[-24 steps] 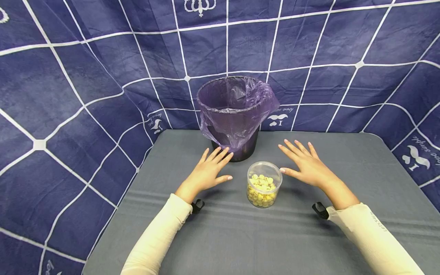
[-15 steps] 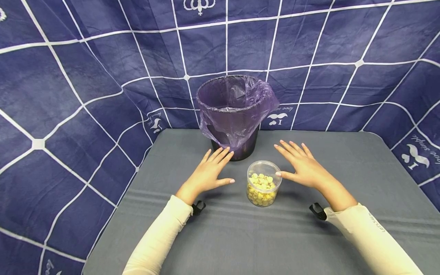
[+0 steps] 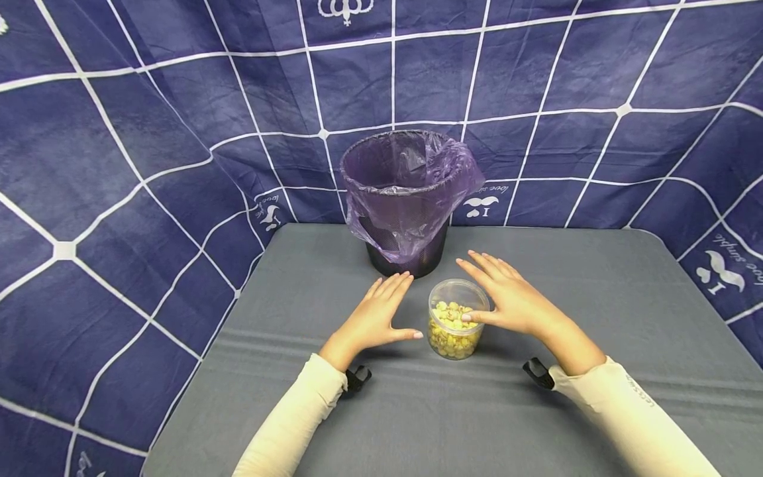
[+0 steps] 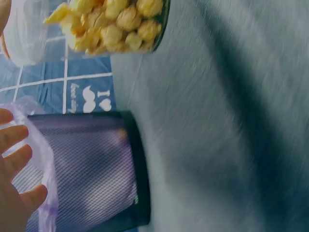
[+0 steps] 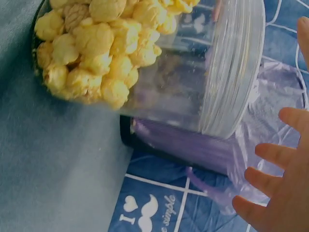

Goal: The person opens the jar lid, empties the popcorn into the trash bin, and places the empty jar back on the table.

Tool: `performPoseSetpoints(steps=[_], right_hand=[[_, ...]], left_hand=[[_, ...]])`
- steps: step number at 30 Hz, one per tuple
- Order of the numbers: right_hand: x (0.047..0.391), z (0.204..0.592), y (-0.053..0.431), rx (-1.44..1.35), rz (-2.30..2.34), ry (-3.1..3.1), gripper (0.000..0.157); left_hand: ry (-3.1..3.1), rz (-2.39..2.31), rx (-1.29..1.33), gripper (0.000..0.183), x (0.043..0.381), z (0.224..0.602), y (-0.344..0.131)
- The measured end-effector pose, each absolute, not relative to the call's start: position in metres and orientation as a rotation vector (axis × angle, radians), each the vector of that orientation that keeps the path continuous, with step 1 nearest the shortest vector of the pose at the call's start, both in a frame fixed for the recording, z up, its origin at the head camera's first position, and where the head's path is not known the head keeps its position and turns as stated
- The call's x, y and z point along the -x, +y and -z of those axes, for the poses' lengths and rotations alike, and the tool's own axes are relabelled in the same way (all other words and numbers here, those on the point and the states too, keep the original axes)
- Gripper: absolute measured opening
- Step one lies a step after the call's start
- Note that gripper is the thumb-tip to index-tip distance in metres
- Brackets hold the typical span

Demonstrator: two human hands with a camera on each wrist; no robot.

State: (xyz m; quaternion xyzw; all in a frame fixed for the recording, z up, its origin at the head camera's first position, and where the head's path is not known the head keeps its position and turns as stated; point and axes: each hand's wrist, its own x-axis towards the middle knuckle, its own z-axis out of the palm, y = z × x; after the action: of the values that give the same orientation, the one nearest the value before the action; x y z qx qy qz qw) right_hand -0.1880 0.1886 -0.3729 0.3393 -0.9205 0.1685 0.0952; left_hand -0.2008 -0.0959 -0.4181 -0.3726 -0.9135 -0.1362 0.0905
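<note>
A clear plastic jar (image 3: 453, 291) stands upright on the grey table, partly filled with yellow popcorn (image 3: 450, 341). It looks lidded. On its left my left hand (image 3: 377, 319) hovers with fingers extended, thumb pointing towards the jar and a small gap between. My right hand (image 3: 512, 305) is held over the jar's right side, fingers straight; its thumb overlaps the rim in the head view, and I cannot tell whether it touches. In the right wrist view the fingertips (image 5: 263, 176) lie beyond the jar's lid end (image 5: 236, 72). Neither hand holds anything.
Behind the jar stands a black mesh waste bin (image 3: 432, 258) lined with a purple plastic bag (image 3: 405, 222). A blue cloth (image 3: 536, 73) with white lines hangs behind and beside the grey table (image 3: 417, 424). Each wrist wears a black strap (image 3: 539, 372).
Both hands have moved in towards the jar: the left to the right, the right to the left with its thumb now over the rim. Jar and bin stay where they were.
</note>
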Motion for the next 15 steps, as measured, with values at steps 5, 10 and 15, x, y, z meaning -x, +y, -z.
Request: performPoseSetpoints(steps=[5, 10, 15], right_hand=[[0.186, 0.374, 0.181, -1.025, -0.523, -2.749, 0.089], [0.183, 0.378, 0.174, -1.025, -0.546, -2.792, 0.092], [0.182, 0.382, 0.169, -1.029, -0.546, -2.799, 0.093]], left_hand=[[-2.741, 0.507, 1.089, 0.104, 0.194, 0.431, -0.086], [-2.795, 0.586, 1.067, 0.108, 0.187, 0.444, -0.076], [-2.865, 0.663, 1.008, 0.111, 0.182, 0.454, -0.064]])
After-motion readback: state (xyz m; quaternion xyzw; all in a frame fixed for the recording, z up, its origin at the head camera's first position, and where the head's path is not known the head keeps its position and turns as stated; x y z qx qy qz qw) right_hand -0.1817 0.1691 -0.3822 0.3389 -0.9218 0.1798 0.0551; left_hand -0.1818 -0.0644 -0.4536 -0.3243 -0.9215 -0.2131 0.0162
